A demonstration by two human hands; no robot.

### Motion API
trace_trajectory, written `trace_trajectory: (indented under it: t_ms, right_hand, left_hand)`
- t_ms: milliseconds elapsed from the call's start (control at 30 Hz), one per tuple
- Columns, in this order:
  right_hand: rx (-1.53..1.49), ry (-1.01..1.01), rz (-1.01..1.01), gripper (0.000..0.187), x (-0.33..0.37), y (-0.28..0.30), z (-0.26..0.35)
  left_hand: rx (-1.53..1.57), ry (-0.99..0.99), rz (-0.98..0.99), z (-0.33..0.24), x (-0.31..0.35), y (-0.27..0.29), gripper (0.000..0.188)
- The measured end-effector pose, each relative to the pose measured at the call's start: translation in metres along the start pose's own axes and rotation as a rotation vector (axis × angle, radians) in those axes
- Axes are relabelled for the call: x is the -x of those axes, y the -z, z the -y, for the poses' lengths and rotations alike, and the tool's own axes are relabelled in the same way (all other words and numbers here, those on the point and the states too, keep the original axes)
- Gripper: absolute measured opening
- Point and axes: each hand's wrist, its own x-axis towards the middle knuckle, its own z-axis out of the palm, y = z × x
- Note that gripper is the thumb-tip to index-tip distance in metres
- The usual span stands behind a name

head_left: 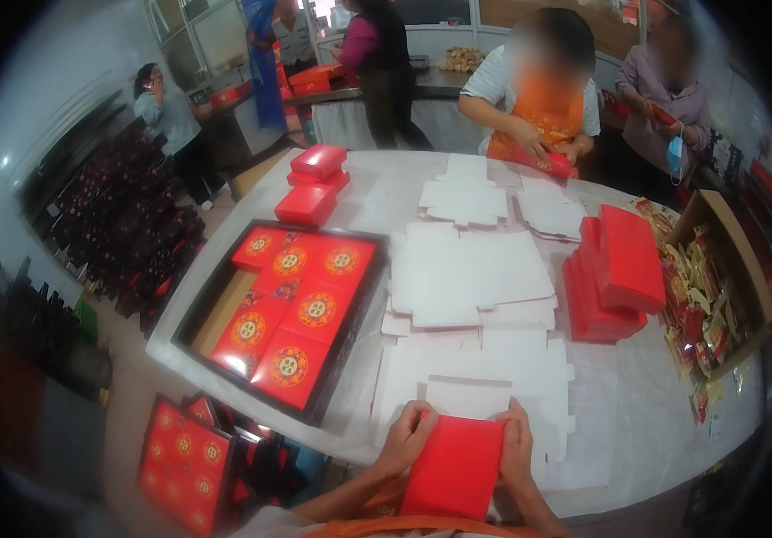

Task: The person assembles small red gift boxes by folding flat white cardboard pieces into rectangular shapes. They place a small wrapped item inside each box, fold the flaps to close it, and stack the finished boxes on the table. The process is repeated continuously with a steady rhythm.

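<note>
Head view: a flat red box [454, 466] sits at about 6 o'clock in the picture, at the near edge of the white table [637, 421]. The left hand [407, 437] clasps its left edge at the box's 10 o'clock, fingers curled over the top corner. The right hand [517, 446] presses its right edge at 2 o'clock, fingers closed against the side. The box lies between both palms. Flat white cardboard blanks [476, 278] spread at 12 o'clock; a black tray [190, 309] of round-patterned red boxes at 10 o'clock; stacked red boxes [615, 273] at 2 o'clock.
</note>
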Motion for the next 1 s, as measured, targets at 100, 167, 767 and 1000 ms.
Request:
trace_trajectory:
  t_ms: [100, 167, 767, 1000]
  right_hand:
    - [-0.171, -0.125, -0.044, 0.018, -0.005, -0.005, 0.015]
    - [-0.171, 0.004, -0.066, 0.015, -0.009, -0.008, 0.01]
    - [-0.192, -0.056, -0.022, 0.008, -0.02, -0.006, 0.04]
    - [-0.339, -0.069, 0.008, 0.01, -0.016, -0.011, 0.04]
  left_hand:
    - [-0.047, -0.073, -0.056, 0.002, -0.002, -0.002, 0.018]
    - [0.066, -0.127, -0.106, 0.0, -0.003, -0.007, 0.018]
    - [-0.11, -0.044, 0.012, -0.054, -0.015, -0.017, 0.017]
    - [-0.113, -0.094, -0.068, -0.029, -0.01, -0.013, 0.019]
